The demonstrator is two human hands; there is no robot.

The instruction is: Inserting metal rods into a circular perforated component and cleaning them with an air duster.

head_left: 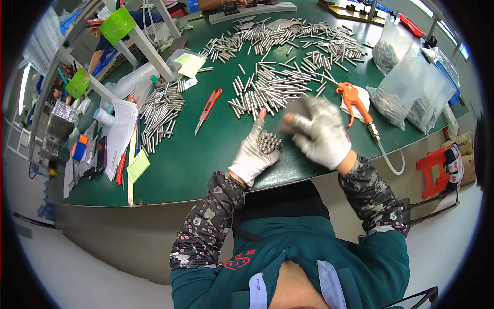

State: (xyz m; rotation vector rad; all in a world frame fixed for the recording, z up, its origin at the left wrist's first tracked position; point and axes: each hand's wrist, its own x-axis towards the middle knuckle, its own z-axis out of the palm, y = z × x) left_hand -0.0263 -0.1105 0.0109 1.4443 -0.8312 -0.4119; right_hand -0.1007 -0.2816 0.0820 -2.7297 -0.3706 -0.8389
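My left hand [251, 164], in a white glove with bare fingertips, is closed around a bundle of short metal rods [269, 143], their round ends facing up. Just right of it, my right hand [327, 136], gloved alike, grips a dark grey flat piece [297, 109] between thumb and fingers. Motion smears that piece, so its kind is unclear. Beyond both hands, a large heap of loose metal rods [272, 85] spreads over the green table [206, 159]. To the left lies a red utility knife [209, 109] with its blade out.
An orange air blow gun [355, 100] with a pale hose lies at right, near clear bags of rods [393, 98]. Another rod pile [160, 110], papers [121, 134] and a red-handled tool [121, 170] occupy the left. A co-worker's arm [213, 4] shows at the far edge.
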